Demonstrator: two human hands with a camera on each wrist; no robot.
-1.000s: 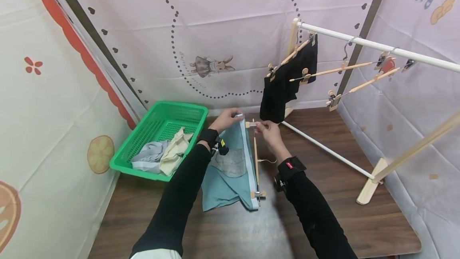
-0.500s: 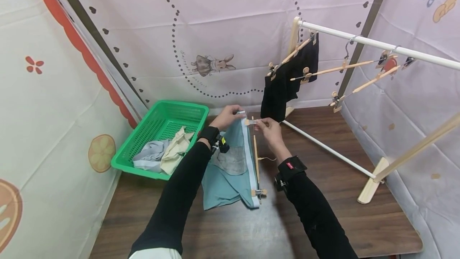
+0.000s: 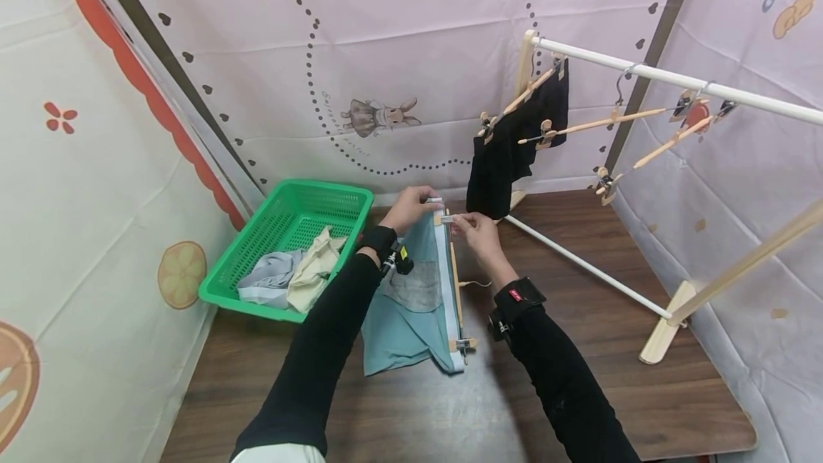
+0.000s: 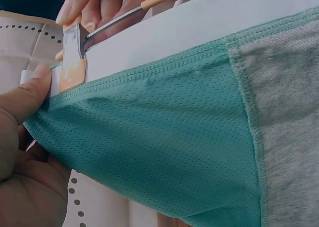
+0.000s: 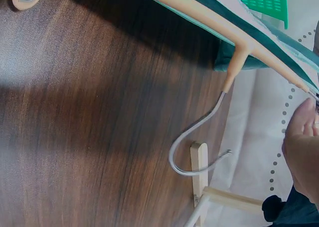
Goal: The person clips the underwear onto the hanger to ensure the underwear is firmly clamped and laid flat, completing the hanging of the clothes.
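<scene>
Teal underwear [image 3: 405,299] with a white waistband [image 4: 209,23] and a grey panel lies over the table, clipped along a wooden clip hanger [image 3: 456,284]. My left hand [image 3: 411,207] pinches the far corner of the waistband, thumb [image 4: 25,95] on the fabric. My right hand [image 3: 474,231] pinches the hanger's far clip [image 4: 74,55] at that same corner. The near clip [image 3: 463,344] holds the waistband's other end. The hanger's metal hook [image 5: 199,150] shows over the table in the right wrist view.
A green basket [image 3: 257,284] with light clothes stands at the left. A wooden drying rack [image 3: 675,81] at the right carries a black garment [image 3: 508,148] and empty clip hangers [image 3: 643,152]. Its base bar [image 3: 579,266] crosses the brown table [image 3: 579,391]. Fabric walls close in all round.
The hanger's far end and the waistband corner have shifted slightly left, and both hands moved a little closer together at the far clip.
</scene>
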